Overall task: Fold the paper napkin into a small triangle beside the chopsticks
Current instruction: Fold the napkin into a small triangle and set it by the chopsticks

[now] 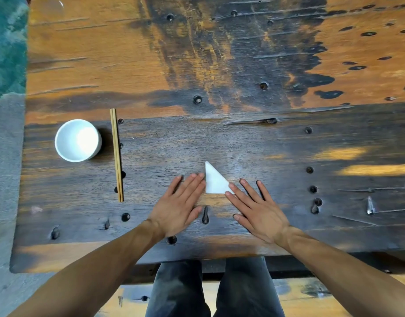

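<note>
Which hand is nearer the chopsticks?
Left. The left hand lies flat between the chopsticks and napkin; the right hand is beyond the napkin.

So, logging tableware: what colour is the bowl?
White, the bowl, clearest in the head view.

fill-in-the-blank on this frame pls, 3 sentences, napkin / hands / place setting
1. The napkin is folded into a ____ shape.
2. The chopsticks lie between the napkin and the white ____.
3. The left hand and right hand both lie flat with ____ fingers, at the napkin's edges.

Missing words: triangle; bowl; straight
</note>
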